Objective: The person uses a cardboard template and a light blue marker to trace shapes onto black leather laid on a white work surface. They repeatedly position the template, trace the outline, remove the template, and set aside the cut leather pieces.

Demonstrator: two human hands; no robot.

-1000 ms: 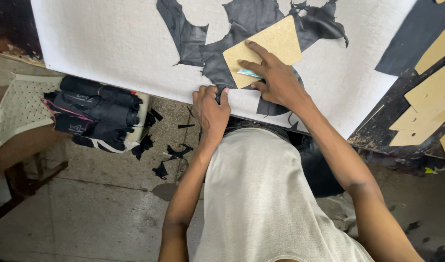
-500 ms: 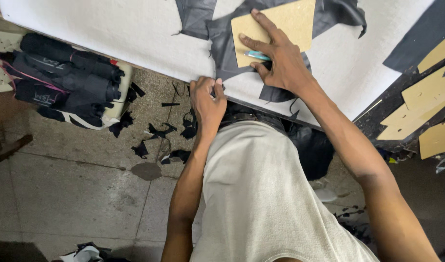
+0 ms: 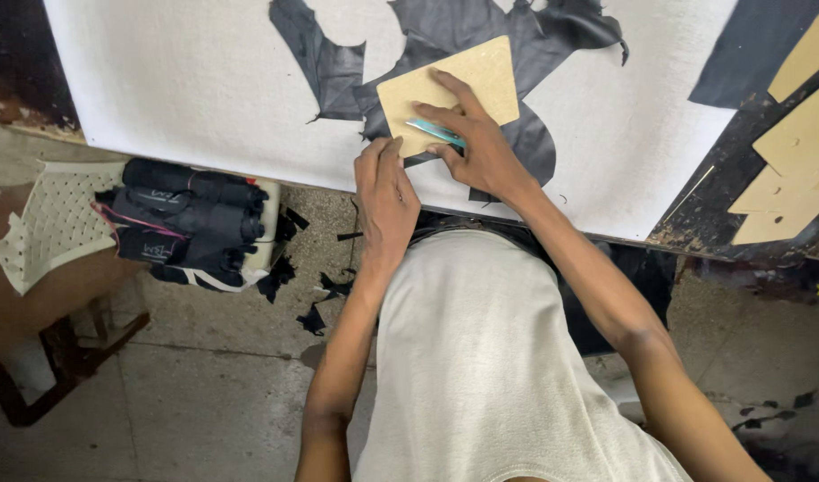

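Observation:
A tan cardboard template [image 3: 463, 85] lies on a piece of black leather [image 3: 481, 36] spread over a white cutting board [image 3: 204, 80]. My right hand [image 3: 476, 147] presses on the template's lower edge and grips a slim teal-handled cutting tool [image 3: 436, 134]. My left hand [image 3: 384, 183] rests flat at the template's lower left corner, fingertips on the leather beside it, holding nothing.
Rolled black leather pieces [image 3: 191, 223] are stacked on a white perforated stool [image 3: 48, 228] at left. Black scraps [image 3: 316, 290] litter the floor. More tan templates [image 3: 798, 161] and a dark sheet [image 3: 749, 49] lie at the right on a dark bench.
My left hand has moved up from the board's edge to the template's corner. My right hand stays on the template with the tool. The view has shifted slightly.

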